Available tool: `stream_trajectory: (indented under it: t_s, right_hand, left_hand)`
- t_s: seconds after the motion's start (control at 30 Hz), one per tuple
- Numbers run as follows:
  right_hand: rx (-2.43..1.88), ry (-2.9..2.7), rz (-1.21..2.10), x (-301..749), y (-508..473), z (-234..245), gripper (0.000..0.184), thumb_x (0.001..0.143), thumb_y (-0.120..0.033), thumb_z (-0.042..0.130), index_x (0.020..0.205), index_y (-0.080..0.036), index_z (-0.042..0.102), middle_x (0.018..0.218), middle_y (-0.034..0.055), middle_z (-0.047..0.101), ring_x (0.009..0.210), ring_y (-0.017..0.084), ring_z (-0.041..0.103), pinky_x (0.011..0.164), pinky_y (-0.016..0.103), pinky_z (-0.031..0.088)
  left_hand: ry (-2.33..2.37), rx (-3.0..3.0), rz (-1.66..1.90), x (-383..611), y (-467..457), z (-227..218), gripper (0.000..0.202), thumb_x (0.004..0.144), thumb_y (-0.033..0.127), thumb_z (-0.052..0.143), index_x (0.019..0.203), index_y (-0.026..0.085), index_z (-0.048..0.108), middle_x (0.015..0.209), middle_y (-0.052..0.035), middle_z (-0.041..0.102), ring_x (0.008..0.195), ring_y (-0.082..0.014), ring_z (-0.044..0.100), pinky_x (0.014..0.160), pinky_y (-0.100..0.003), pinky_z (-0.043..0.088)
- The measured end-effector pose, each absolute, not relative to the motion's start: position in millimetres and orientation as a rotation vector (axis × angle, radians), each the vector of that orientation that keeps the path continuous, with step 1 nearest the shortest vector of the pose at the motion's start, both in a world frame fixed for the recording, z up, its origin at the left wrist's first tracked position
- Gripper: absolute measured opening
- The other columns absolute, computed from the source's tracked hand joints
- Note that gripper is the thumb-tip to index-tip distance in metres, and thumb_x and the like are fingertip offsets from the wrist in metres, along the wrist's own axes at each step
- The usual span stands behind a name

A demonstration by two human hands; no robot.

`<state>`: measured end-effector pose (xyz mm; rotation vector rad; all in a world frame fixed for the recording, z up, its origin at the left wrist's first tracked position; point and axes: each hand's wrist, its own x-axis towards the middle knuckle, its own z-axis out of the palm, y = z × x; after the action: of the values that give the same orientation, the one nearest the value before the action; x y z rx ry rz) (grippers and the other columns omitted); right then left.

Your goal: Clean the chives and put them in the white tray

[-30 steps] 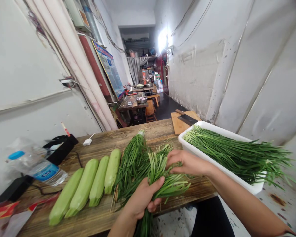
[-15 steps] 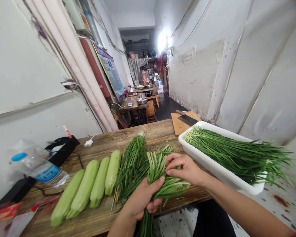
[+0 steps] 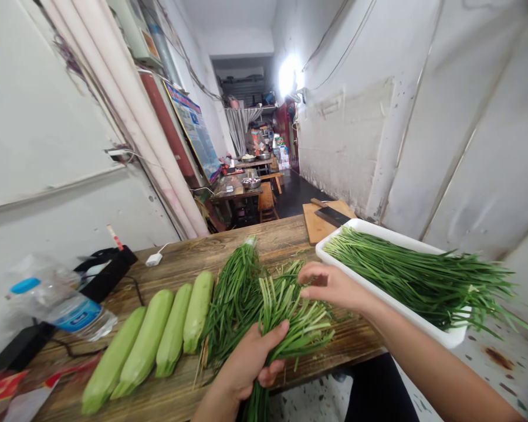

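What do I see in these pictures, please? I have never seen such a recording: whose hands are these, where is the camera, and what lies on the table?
There is no machine: a person works with bare hands, and one camera worn on the head looks forward and down, so every picture shares that view. The left hand grips a bunch of chives at the near edge of the wooden table. The right hand hovers over its leaves, fingers pinched; whether it holds a leaf is unclear. To the left lie four pale green squashes and a water bottle. A white tray holds more chives.
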<state>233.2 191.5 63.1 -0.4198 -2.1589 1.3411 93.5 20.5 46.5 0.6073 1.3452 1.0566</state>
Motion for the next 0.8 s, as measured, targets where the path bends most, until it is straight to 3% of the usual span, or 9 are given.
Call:
stream_trajectory:
  t_s: [0.13,0.27,0.37,0.53,0.63,0.8]
  right_hand:
    - [-0.259,-2.381,1.360,228.5,179.7,70.9,0.017,0.073,-0.031,0.072,0.078,-0.015,0.071,0.077,0.0023,0.065,0.071,0.014,0.059,0.067,0.025,0.046]
    - [-0.038,-2.561,1.284,227.4,180.6,75.5,0.011,0.078,-0.025,0.068,0.077,-0.016,0.074,0.076,0.0023,0.067,0.075,0.014,0.061,0.075,0.026,0.047]
    - [-0.096,-2.536,1.257,228.0,178.5,74.3,0.010,0.076,-0.024,0.069,0.072,-0.015,0.073,0.072,0.0020,0.065,0.072,0.014,0.060,0.072,0.026,0.046]
    - [-0.351,-2.295,1.430,233.4,175.4,67.0,0.026,0.065,-0.036,0.077,0.058,-0.014,0.065,0.064,-0.0002,0.058,0.062,0.012,0.054,0.059,0.024,0.042]
    - [-0.408,-2.181,1.563,237.9,181.0,62.4,0.032,0.067,-0.043,0.074,0.059,-0.013,0.063,0.063,-0.0011,0.056,0.059,0.010,0.049,0.055,0.023,0.039]
    - [-0.669,-1.983,1.407,241.9,190.1,60.1,0.048,0.076,-0.051,0.063,0.049,-0.017,0.044,0.046,-0.0073,0.033,0.046,0.007,0.029,0.046,0.022,0.024]
  left_hand:
    - [1.355,0.623,1.041,94.4,20.8,46.8,0.049,0.065,0.063,0.067,0.077,0.021,0.046,0.038,0.0117,0.040,0.026,-0.0014,0.020,0.029,-0.014,0.016]
    - [1.393,0.644,1.027,94.8,20.4,47.1,0.051,0.063,0.064,0.067,0.079,0.020,0.047,0.042,0.0116,0.043,0.026,-0.0010,0.021,0.028,-0.014,0.015]
    - [1.412,0.659,1.035,94.5,20.8,48.8,0.051,0.064,0.063,0.067,0.081,0.020,0.047,0.041,0.0116,0.043,0.026,-0.0014,0.022,0.028,-0.014,0.015]
    - [1.404,0.662,1.030,95.4,21.4,54.9,0.051,0.061,0.063,0.069,0.075,0.021,0.045,0.039,0.0119,0.041,0.027,-0.0013,0.020,0.029,-0.015,0.013]
    - [1.407,0.653,1.008,94.9,20.5,55.6,0.050,0.061,0.063,0.069,0.074,0.021,0.045,0.038,0.0117,0.042,0.026,-0.0011,0.019,0.029,-0.015,0.013]
    - [1.396,0.647,0.948,89.2,18.5,46.7,0.048,0.065,0.065,0.064,0.071,0.022,0.043,0.034,0.0106,0.039,0.027,-0.0020,0.018,0.029,-0.015,0.014]
